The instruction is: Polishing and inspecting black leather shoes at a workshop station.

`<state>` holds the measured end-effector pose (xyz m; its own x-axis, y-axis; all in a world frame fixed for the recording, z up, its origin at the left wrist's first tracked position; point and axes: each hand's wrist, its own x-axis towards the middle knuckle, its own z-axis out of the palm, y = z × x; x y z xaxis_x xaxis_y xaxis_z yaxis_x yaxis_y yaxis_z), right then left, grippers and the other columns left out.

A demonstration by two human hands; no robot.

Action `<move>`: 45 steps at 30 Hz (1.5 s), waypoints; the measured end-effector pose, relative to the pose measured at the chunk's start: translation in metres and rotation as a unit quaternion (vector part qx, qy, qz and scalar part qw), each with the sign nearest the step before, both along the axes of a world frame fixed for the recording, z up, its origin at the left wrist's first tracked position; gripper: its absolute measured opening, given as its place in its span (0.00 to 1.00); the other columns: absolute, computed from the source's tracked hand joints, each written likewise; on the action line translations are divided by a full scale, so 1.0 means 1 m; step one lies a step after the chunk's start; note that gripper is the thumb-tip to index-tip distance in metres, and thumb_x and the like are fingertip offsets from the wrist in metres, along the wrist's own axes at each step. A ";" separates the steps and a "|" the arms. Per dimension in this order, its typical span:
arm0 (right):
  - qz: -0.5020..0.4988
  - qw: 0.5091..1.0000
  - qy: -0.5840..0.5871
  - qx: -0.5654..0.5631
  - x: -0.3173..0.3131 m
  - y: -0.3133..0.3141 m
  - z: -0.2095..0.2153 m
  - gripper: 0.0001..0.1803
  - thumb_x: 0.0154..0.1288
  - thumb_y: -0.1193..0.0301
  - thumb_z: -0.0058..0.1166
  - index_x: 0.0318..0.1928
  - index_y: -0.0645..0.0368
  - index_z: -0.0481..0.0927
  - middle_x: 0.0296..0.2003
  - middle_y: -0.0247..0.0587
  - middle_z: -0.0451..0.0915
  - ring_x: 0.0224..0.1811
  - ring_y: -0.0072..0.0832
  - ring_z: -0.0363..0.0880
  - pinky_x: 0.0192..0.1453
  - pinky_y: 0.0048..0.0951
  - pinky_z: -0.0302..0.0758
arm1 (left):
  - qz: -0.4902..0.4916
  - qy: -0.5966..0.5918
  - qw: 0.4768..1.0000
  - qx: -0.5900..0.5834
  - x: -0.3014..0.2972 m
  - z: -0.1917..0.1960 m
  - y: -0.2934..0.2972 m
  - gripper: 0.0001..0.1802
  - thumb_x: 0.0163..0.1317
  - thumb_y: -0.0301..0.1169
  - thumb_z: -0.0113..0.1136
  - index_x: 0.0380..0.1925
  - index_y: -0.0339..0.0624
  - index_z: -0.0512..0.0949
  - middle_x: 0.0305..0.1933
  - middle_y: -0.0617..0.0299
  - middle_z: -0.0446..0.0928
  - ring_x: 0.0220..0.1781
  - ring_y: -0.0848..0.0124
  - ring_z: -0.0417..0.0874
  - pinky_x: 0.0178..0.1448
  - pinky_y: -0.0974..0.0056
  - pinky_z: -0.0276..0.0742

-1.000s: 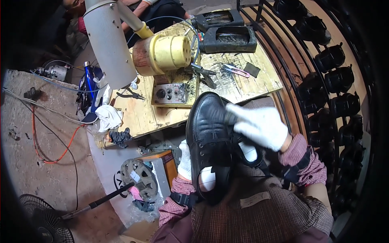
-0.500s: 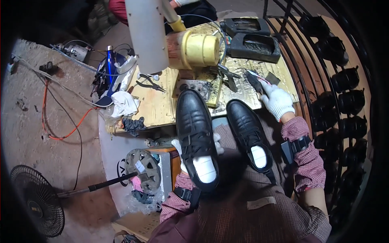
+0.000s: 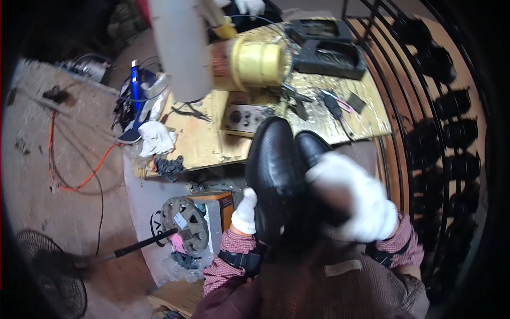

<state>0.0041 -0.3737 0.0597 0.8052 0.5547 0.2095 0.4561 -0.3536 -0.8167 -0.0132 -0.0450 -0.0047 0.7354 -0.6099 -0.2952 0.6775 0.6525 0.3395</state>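
Observation:
A black leather shoe (image 3: 272, 159) is held up in front of me, toe pointing away. My left hand (image 3: 244, 212), in a white glove, grips it from the left side; the thumb shows and the other fingers are hidden beneath. A second black shoe (image 3: 311, 144) lies just right of it, mostly covered. Over that second shoe is my right hand (image 3: 356, 199), white-gloved and smeared by motion, close to the first shoe's side. A brownish patch shows at its fingers, but whether it holds anything is unclear.
Beyond the shoes, a worktable (image 3: 207, 141) bears pliers (image 3: 194, 112), a control box (image 3: 247, 118), a dark-handled tool (image 3: 332, 106) and black trays (image 3: 329, 58). A yellow-ended heater (image 3: 257, 64) overhangs it. A shoe rack (image 3: 390, 90) stands right, a fan (image 3: 50, 271) left.
My right hand has left the tools on the table and come back to the shoes. The first shoe has shifted right and tilted, so its white insole no longer shows.

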 end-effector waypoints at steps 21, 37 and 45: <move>-0.439 0.852 -0.219 -0.182 0.093 -0.061 -0.019 0.23 0.75 0.65 0.58 0.67 0.53 0.82 0.63 0.46 0.84 0.65 0.40 0.82 0.70 0.36 0.76 | 0.132 -0.024 0.990 0.050 -0.032 -0.042 0.007 0.63 0.57 0.71 0.69 0.74 0.27 0.61 0.69 0.37 0.73 0.65 0.47 0.80 0.70 0.44 0.79; -0.227 0.937 0.116 -0.238 -0.043 0.006 -0.056 0.46 0.63 0.65 0.66 0.80 0.58 0.63 0.59 0.63 0.82 0.57 0.55 0.84 0.63 0.44 0.80 | 0.351 -0.223 0.909 0.013 0.119 -0.026 0.055 0.40 0.78 0.62 0.45 0.76 0.44 0.63 0.74 0.54 0.69 0.76 0.55 0.69 0.82 0.47 0.62; -0.219 0.934 0.141 -0.244 -0.035 0.003 -0.054 0.45 0.64 0.68 0.64 0.80 0.55 0.62 0.48 0.62 0.85 0.47 0.54 0.87 0.53 0.45 0.82 | 0.447 -0.170 0.859 0.183 0.159 0.023 0.075 0.46 0.75 0.70 0.42 0.81 0.52 0.60 0.83 0.57 0.63 0.81 0.54 0.65 0.85 0.45 0.58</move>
